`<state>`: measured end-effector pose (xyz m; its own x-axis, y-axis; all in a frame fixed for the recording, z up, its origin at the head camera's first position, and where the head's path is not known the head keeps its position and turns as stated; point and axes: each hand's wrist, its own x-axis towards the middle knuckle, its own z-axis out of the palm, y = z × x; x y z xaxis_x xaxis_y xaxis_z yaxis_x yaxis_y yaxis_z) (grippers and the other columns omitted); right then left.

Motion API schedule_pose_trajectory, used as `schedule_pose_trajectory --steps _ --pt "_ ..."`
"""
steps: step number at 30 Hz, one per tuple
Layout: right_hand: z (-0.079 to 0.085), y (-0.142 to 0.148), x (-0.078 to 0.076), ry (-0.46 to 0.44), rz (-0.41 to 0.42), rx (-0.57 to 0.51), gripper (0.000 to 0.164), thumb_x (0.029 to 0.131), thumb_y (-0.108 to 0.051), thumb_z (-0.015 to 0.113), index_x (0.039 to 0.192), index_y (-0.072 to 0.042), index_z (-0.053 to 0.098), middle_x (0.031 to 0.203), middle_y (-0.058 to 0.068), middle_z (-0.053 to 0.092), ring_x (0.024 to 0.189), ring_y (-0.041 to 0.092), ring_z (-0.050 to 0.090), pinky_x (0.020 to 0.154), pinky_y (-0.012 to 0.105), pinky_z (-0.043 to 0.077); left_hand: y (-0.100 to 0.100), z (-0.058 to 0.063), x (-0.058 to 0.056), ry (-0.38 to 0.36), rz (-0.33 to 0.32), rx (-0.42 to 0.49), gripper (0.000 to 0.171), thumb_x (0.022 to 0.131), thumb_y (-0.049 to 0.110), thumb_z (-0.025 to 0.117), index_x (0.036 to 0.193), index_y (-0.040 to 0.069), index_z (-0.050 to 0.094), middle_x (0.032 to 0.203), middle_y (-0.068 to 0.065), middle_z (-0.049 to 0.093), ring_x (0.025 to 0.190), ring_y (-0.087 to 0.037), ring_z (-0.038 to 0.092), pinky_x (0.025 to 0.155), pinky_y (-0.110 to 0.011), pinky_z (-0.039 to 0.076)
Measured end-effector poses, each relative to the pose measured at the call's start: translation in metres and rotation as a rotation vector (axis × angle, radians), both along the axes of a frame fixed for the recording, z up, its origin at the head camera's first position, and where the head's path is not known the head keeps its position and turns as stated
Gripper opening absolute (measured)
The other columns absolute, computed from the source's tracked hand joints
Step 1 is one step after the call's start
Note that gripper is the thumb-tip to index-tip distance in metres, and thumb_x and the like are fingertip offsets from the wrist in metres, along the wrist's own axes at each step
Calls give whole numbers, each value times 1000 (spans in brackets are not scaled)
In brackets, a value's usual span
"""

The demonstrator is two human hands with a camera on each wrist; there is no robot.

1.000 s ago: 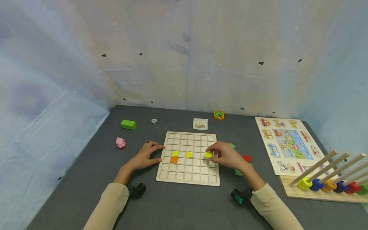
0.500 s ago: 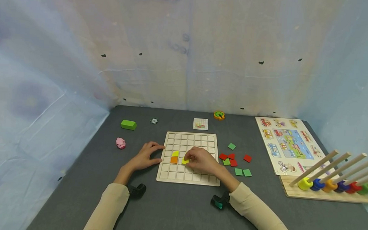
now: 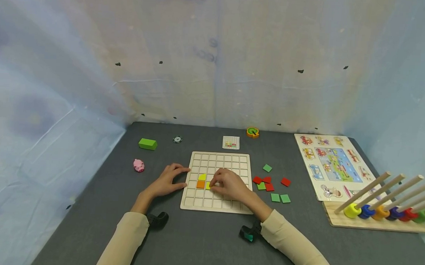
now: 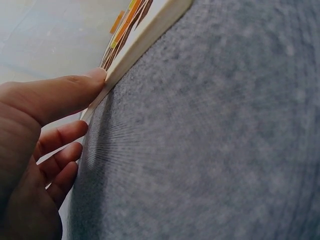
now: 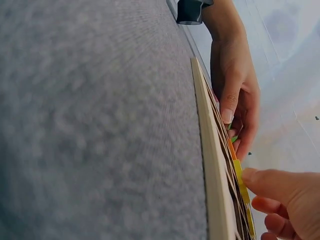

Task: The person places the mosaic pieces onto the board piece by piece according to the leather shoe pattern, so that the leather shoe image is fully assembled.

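Observation:
A wooden grid board (image 3: 216, 207) lies on the dark table. My left hand (image 3: 167, 180) rests at its left edge, the thumb (image 4: 75, 92) touching the rim in the left wrist view. A yellow trapezoid tile (image 3: 202, 176) sits behind an orange square tile (image 3: 200, 184) on the grid. Just right of the orange tile, my right hand (image 3: 230, 184) pinches a yellow tile (image 3: 208, 185) at board level. In the right wrist view, the thumb presses this yellow tile (image 5: 240, 181); more yellow shows farther along. My right hand covers several squares behind it.
Loose red tiles (image 3: 269, 187) and green tiles (image 3: 275, 197) lie right of the board. A pattern card (image 3: 231, 143) lies behind it. A pink pig (image 3: 138, 165) and green block (image 3: 148, 144) are left; a picture puzzle (image 3: 313, 184) and pegged stacker (image 3: 372, 223) are right.
My right hand has moved left across the board with the yellow tile, from near its right side to beside the orange tile. My left hand has stayed at the board's edge.

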<state>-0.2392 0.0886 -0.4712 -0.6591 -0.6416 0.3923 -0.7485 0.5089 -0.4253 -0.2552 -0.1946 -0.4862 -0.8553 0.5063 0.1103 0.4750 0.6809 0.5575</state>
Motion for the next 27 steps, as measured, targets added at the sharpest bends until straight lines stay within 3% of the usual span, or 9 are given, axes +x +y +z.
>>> schedule_pose_trajectory --steps 9,14,19,27 --pt "-5 -1 -3 -12 -10 -15 6 81 -16 73 86 -13 73 87 0 62 67 8 49 61 21 41 0 1 1 -11 7 3 53 85 28 69 134 17 52 126 -8 43 111 -27 36 95 -51 32" --pt "0 6 -5 -38 0 -22 14 85 -19 69 97 -11 71 91 1 62 69 9 51 64 22 43 0 1 1 -2 -1 5 53 85 27 69 134 16 52 125 -9 43 111 -28 36 94 -51 32" --pt "10 24 -9 -87 -26 -68 19 88 -17 66 103 -7 68 91 3 61 65 7 47 59 22 42 0 0 -1 5 -12 18 53 85 27 69 134 16 52 125 -9 43 110 -27 36 94 -50 32" --pt "18 69 -12 -66 -92 -115 17 87 -13 67 102 -6 69 93 4 62 67 8 48 58 24 41 -1 0 0 3 -22 17 53 85 27 69 134 14 51 125 -9 43 110 -27 36 94 -50 32"
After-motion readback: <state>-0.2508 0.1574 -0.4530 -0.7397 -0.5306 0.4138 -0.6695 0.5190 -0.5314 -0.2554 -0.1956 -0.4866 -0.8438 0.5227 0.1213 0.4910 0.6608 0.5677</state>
